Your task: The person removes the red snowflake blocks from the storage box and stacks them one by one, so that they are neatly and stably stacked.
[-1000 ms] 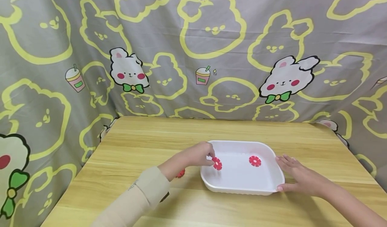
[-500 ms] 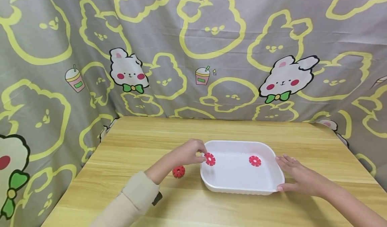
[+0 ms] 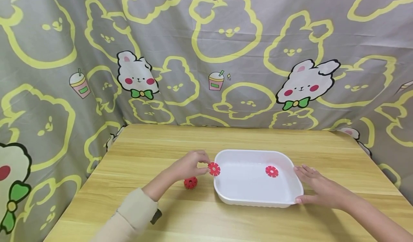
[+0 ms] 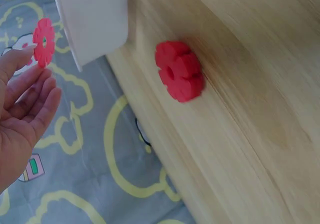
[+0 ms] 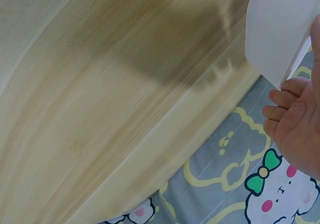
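My left hand (image 3: pixel 191 164) pinches a red plastic snowflake disc (image 3: pixel 214 169) between thumb and fingertips. The disc is upright at the left rim of a white tray (image 3: pixel 258 202); in the left wrist view the held disc (image 4: pixel 44 43) shows a slotted edge and a centre hole. Below that hand, a thick stack of red snowflake discs (image 4: pixel 180 71) rests on the wooden table. One more red disc (image 3: pixel 272 171) lies inside the tray, towards its right side. My right hand (image 3: pixel 322 190) touches the tray's right rim with thumb and extended fingers spread along it.
The wooden table (image 3: pixel 155 141) extends around the tray, its far edge against a grey patterned curtain (image 3: pixel 180 27). The same curtain hangs at both sides. A pale sleeve cuff (image 3: pixel 137 208) covers the left wrist, with a dark item (image 3: pixel 156 217) beside it.
The left hand has moved left with its disc, from inside the tray to the left rim. The stack on the table has come into fuller view. The right hand stays put.
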Tool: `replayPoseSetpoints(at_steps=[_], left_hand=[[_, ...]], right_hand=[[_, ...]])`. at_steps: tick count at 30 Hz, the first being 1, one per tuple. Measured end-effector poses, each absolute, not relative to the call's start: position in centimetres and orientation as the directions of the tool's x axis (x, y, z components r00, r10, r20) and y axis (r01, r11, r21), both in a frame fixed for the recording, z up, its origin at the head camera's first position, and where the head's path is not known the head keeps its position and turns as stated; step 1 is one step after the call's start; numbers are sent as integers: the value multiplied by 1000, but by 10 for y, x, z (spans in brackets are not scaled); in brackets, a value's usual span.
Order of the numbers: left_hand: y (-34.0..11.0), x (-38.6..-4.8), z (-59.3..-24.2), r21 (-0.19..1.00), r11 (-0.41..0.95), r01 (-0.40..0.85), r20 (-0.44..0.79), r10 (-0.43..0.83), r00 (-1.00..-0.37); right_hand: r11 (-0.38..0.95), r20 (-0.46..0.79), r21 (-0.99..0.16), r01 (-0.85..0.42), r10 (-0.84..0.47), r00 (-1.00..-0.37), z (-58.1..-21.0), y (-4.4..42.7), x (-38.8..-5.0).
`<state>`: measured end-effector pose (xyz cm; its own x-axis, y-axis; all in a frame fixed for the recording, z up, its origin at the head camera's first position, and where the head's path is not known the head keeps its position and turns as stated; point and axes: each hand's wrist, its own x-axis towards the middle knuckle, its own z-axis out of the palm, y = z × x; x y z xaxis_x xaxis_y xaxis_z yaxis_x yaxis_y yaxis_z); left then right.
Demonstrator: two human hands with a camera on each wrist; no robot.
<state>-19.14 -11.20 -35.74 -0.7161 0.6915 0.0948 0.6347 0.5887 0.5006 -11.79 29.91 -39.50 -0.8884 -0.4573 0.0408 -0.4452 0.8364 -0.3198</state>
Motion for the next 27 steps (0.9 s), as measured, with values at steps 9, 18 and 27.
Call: replayPoseSetpoints(at_steps=[9,18,27], left_hand=[[-139,-189,-372,522,606,600,138,634,-761],[-162,-184,-394,551,583,596,220,588,-779],[-174,-176,-414,560,620,549,212,533,-819]], right_hand=[[836,42,-313,-451,-462,-886,-394,299,-120],[840,13,-354,-411,-435,-900,-395,299,-119],[833,13,-376,-405,-433,-901,-394,299,-119]])
